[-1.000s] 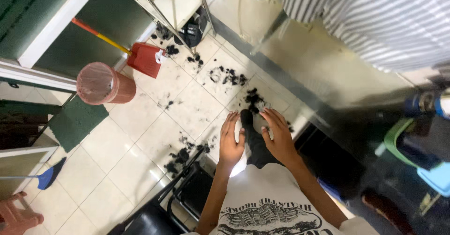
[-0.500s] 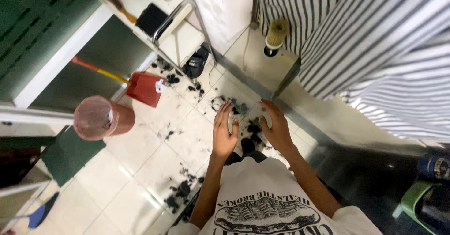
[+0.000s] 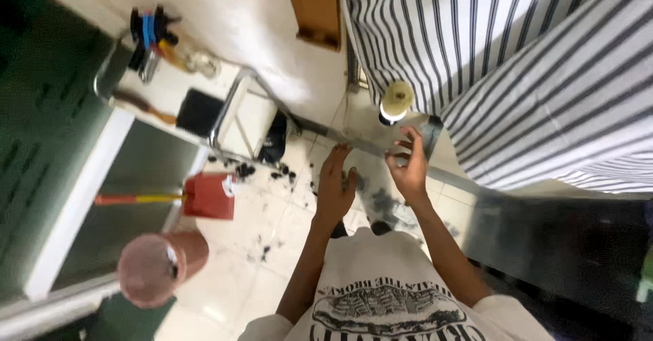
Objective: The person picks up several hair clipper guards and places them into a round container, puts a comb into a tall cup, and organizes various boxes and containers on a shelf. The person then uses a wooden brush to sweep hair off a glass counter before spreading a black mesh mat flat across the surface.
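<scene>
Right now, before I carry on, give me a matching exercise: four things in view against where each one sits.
Things:
1. red dustpan
2. pink bucket
3. striped cape
4. hair clippings

Places:
A. upper right, beside the right hand
B. scattered on the floor tiles, left of the left hand
C. lower left
D. on the floor, on a red and yellow handle

Pairs: 1-D, 2-C, 3-A, 4-B

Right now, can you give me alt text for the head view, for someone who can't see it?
Seen from above, a person's left hand is spread open while the right hand pinches a dark flat tool beside a striped cape. Below lie hair clippings on a tiled floor, a red dustpan and a pink bin.
</scene>
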